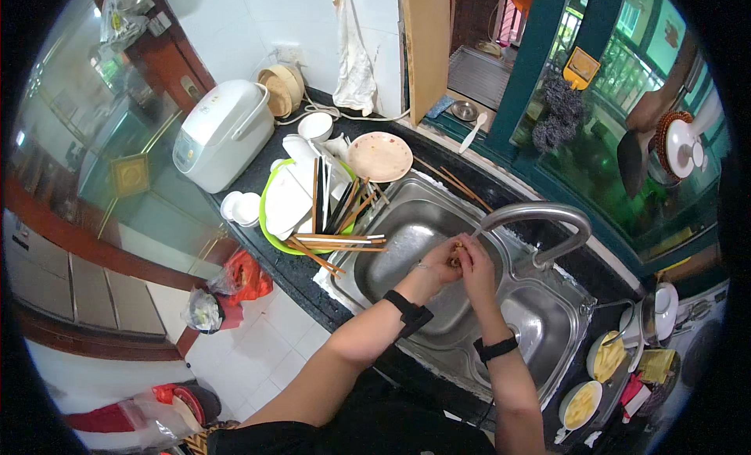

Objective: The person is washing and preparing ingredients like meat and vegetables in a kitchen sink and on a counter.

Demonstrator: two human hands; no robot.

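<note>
Over the large basin of the stainless steel sink [387, 249], my left hand [437, 260] and my right hand [476, 264] meet under the end of the faucet [531, 211]. Between their fingers is a small yellow-brown item [456, 255], mostly covered, so its kind cannot be told. A thin stream seems to run from the spout onto my fingers. Each wrist wears a black band. Left of the basin, a green basin [267, 235] is piled with white dishes [287, 200] and several chopsticks [346, 239], some reaching over the sink's edge.
A beige plate [380, 157] and a white rice cooker [226, 135] stand behind the pile. Loose chopsticks [463, 188] lie along the back ledge. At right are two bowls of yellow pieces, one nearer [581, 405] and one farther [608, 358]. A small basin [540, 332] adjoins the large one.
</note>
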